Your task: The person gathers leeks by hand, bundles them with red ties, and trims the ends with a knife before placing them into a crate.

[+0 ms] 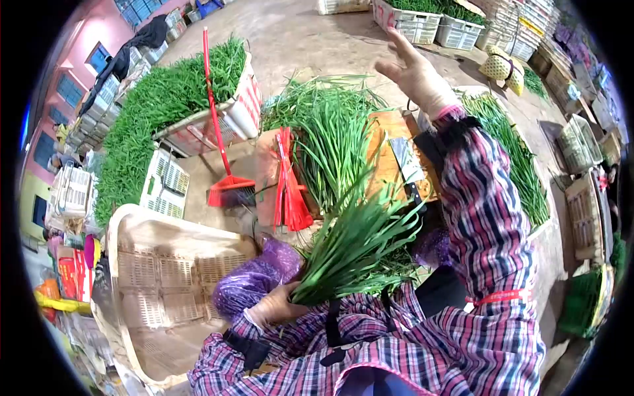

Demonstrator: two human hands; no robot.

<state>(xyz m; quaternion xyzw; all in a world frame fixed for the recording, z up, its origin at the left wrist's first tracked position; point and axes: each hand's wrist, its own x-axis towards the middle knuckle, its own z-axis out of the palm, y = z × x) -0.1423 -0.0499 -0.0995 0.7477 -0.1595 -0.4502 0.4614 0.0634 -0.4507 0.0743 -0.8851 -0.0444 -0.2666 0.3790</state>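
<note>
My left hand (274, 305) is wrapped round the lower end of a bunch of garlic chives (356, 254), whose long flat leaves fan up to the right over my lap. Raised high at the upper right, my right hand (417, 76) has its fingers apart and holds nothing. Ahead lies a larger heap of garlic chives (337, 142). To its right, a cleaver (406, 160) with a black handle rests on a wooden board (381, 148). Left of the heap, red plastic strips (285, 188) hang in a bundle over a block.
An off-white plastic crate (155, 280) stands by my left side. Beyond it are a red-handled broom (214, 112) and crates heaped with greens (175, 89). More long greens (512, 155) lie at the right. Filled crates (416, 26) and a woven sack (502, 68) stand farther back.
</note>
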